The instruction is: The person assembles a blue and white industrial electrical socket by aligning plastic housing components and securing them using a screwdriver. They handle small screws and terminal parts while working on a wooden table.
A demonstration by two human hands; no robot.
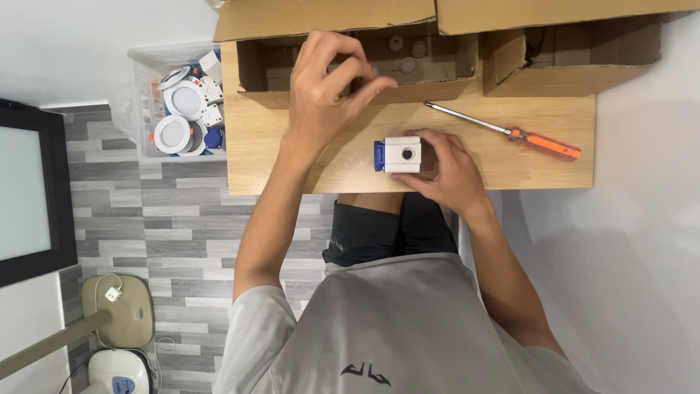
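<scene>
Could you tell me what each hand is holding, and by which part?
The right hand grips the white box by its right side; whether the left hand pinches anything cannot be told.

Two open brown cardboard boxes [357, 62] [576, 62] stand at the far edge of my table. Far left sits a clear plastic bin [142, 102]. At the left edge, a dark-framed pale screen [25, 193].

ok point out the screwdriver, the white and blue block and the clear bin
screwdriver [543, 141], head view, orange handle
white and blue block [402, 154], head view, white front face
clear bin [138, 95], head view, left wall
</scene>
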